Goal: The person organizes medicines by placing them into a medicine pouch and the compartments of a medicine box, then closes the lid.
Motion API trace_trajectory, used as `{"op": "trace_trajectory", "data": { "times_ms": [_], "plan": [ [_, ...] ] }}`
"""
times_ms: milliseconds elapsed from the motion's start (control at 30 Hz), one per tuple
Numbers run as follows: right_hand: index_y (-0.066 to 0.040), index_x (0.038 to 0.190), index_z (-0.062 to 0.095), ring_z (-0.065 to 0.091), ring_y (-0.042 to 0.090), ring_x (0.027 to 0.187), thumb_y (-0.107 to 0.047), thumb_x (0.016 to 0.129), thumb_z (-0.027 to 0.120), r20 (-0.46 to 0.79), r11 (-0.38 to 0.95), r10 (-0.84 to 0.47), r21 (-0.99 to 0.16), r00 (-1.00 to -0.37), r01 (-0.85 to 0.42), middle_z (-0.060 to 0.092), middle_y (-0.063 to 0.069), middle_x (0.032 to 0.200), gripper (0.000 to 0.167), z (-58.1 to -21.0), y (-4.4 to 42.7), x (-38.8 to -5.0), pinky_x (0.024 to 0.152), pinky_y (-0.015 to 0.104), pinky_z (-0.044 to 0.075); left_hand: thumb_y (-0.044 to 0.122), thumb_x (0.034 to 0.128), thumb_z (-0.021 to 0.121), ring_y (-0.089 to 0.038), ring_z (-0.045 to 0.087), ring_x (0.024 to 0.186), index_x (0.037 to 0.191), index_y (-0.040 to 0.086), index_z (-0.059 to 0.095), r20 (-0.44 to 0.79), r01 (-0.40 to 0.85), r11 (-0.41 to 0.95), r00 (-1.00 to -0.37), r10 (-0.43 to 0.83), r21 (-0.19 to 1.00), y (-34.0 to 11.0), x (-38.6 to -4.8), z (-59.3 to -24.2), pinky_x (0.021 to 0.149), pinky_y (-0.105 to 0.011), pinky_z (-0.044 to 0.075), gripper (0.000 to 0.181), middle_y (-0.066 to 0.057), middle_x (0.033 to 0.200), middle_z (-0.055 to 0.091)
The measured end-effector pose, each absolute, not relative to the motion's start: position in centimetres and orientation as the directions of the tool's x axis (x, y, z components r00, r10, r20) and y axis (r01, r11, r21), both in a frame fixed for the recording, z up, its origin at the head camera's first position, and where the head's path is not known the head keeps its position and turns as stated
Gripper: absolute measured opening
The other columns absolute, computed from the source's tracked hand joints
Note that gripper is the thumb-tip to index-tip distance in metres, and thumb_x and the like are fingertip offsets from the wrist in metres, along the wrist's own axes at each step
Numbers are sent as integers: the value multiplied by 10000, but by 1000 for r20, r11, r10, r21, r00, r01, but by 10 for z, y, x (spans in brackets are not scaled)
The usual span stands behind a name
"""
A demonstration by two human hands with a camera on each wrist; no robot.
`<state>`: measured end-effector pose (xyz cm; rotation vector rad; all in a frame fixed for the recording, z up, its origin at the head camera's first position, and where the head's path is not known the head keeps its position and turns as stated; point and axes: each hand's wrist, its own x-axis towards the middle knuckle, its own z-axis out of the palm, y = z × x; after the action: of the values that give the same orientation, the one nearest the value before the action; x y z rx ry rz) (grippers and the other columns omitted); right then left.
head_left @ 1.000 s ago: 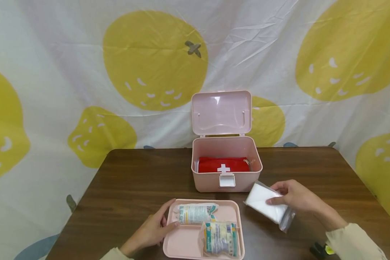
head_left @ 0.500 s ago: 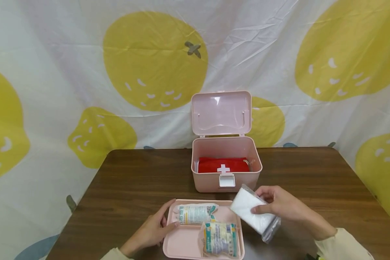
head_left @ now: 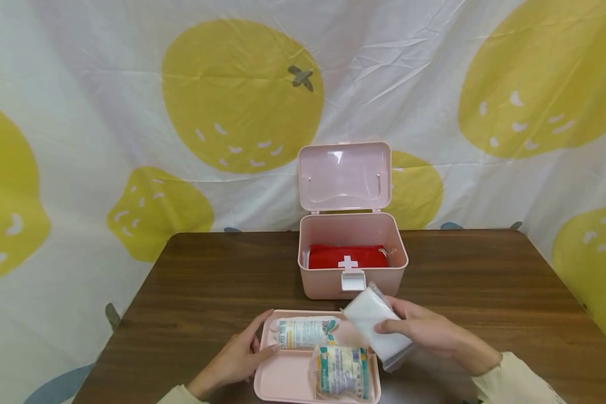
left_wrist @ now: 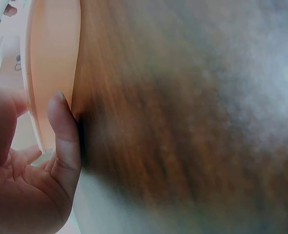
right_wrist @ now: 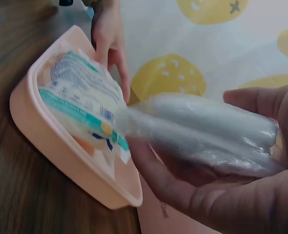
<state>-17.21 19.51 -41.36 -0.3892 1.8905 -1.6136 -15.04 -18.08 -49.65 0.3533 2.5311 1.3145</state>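
My right hand (head_left: 424,331) pinches a clear plastic packet (head_left: 376,322) of folded white material, perhaps gauze, tilted over the right edge of the pink tray (head_left: 285,376). Up close in the right wrist view, the plastic packet (right_wrist: 207,126) sits between thumb and fingers. My left hand (head_left: 237,353) holds the tray's left side, thumb over the rim; in the left wrist view a finger lies along the tray's outer wall (left_wrist: 56,48). Inside the tray are a wrapped roll (head_left: 305,332) at the back and a second wrapped package (head_left: 342,370) at front right, both with green print.
Behind the tray stands a pink box (head_left: 328,285) with its lid (head_left: 344,177) raised. A red pouch (head_left: 328,257) with a white cross lies inside it. The brown table (head_left: 222,269) meets a lemon-print curtain (head_left: 384,73) at the back.
My right hand has moved left with the plastic packet, from beside the tray to over its right edge. My left hand has stayed at the tray's left side.
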Motion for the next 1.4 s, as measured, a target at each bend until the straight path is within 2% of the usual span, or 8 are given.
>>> {"op": "trace_trajectory", "data": {
  "times_ms": [200,333,600,733,900,1033,1233,1400],
  "plan": [
    [8,1475,235,614,260,1019,-192,980,570,-291,130,-623,-954,-726,271,617,122,1183,629,-417,184,-171,834,421,539,317,939,688,-88,532,468,1558,233,294,-121,92,555,-934,335,826,-182,-151,-498,381,-277,478,738,-22,728,492],
    [-51,1441,285,583,267,1057,-194,973,568,-296,110,-654,-948,-696,300,569,125,1199,565,-420,174,-170,875,426,503,313,939,689,-83,531,466,1556,237,297,-119,95,560,-935,334,823,-182,-151,-499,382,-274,478,735,-17,726,492],
    [-78,1289,378,588,253,956,-185,929,606,-245,124,-698,-967,-673,224,550,127,1090,440,-419,152,-167,829,370,468,315,938,690,-79,533,460,1555,242,298,-117,98,565,-936,331,819,-182,-151,-499,379,-275,478,734,-16,727,497],
    [-110,1157,418,544,234,933,-247,968,570,-217,127,-723,-975,-656,182,567,96,1060,279,-418,140,-167,799,347,436,312,939,689,-76,536,458,1557,232,294,-111,104,559,-935,337,823,-183,-151,-499,377,-276,479,738,-17,724,499],
    [-133,1113,437,514,215,993,-336,1036,467,-214,79,-743,-969,-634,233,564,80,1100,219,-417,124,-169,807,290,420,306,938,691,-73,531,452,1554,218,301,-91,121,550,-935,343,827,-182,-150,-498,370,-273,471,735,-19,718,499],
    [-120,1106,444,498,197,987,-304,1039,462,-238,79,-719,-961,-653,263,513,58,1058,196,-420,109,-170,795,270,410,315,937,691,-76,532,449,1553,220,303,-86,123,547,-936,341,828,-182,-150,-498,369,-275,470,734,-21,715,504],
    [-99,1146,422,535,197,985,-190,1003,546,-211,190,-661,-975,-720,111,555,72,1101,210,-416,89,-171,800,297,419,300,934,696,-69,520,430,1551,215,308,-79,128,549,-938,338,826,-182,-149,-498,364,-271,459,734,-11,684,509],
    [-82,1205,391,595,181,927,-140,1010,549,-125,187,-721,-982,-682,-18,619,108,1103,257,-418,76,-171,740,260,497,69,896,669,-73,528,434,1541,270,323,-78,128,549,-938,337,826,-183,-149,-498,374,-258,458,759,-18,702,523]
  ]
}}
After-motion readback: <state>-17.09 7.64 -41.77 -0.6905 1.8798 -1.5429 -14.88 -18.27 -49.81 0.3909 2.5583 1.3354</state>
